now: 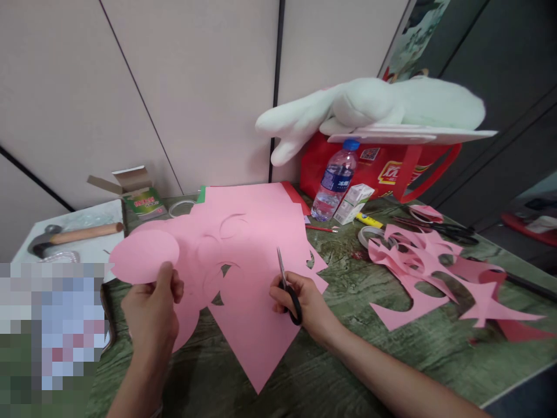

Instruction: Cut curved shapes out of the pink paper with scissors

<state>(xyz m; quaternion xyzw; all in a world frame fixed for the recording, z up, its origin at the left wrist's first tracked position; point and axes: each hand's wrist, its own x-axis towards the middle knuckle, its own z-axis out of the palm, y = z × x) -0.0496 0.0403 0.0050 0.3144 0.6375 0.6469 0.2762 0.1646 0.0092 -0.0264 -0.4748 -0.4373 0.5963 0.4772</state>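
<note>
A round pink paper disc [141,252] is pinched at its lower edge by my left hand [152,305], which holds it above the left side of the table. My right hand [300,299] grips the black handles of a pair of scissors [282,273], blades pointing up and away. Both blades look close together. Beneath my hands lie overlapping sheets of pink paper [261,342], with round cuts and curved slivers among them. More pink rounds [185,328] rest under my left hand, partly covered by it.
Pink paper scraps [418,278] are heaped on the right of the table [343,354]. Behind stand a water bottle [335,183], a small carton [353,203] and a red bag [378,165] under a white plush toy [391,104]. A hammer [82,233] and an opened box [141,197] lie back left.
</note>
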